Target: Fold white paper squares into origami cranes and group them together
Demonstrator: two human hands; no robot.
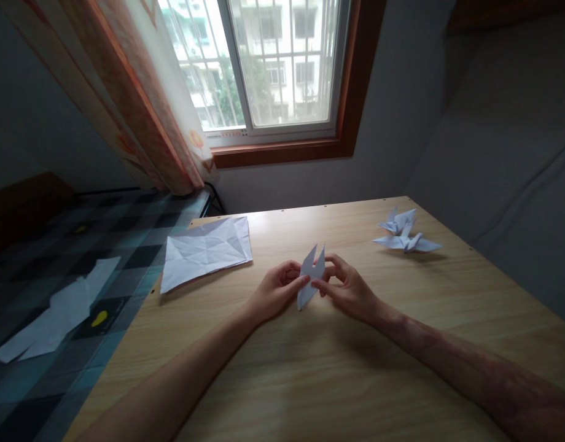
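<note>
Between my two hands is a piece of folded white paper (312,270), with two narrow points rising at the top and a single point at the bottom. My left hand (280,287) pinches its left side, thumb on the near face. On the opposite side my right hand (347,287) grips the paper, its thumb close to the other thumb and its fingers curled behind. The paper is held up over the wooden table (273,380). Parts of the fingers are hidden behind the folded paper.
Creased white sheets (209,248) lie at the table's far left. Two folded paper cranes (408,242) stand at the far right. Left of the table, a checked bedspread (139,245) carries white paper pieces (68,310). Behind are a window (282,67) and a curtain (139,80).
</note>
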